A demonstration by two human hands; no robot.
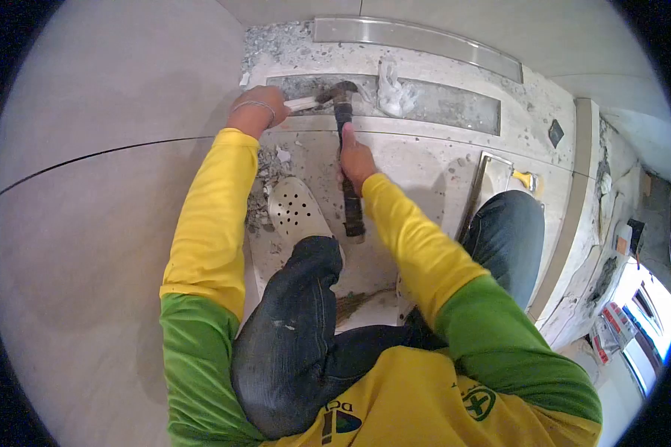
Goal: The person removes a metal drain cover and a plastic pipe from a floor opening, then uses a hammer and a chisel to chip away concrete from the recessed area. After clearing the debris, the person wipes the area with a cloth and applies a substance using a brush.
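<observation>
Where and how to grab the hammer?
I'd wrap the black-wrapped handle from the right, below the hammer head: it's long, slim and runs back toward the body, while the left hand sits left of the head.

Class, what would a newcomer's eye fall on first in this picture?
Probably the bright yellow-and-green sleeves, reaching up from the lower part of the view. Next, the dark hammer in the right hand, its head by the end of the pale bar in the left hand. Beyond, crumpled plastic lies across a long grey strip.
</observation>
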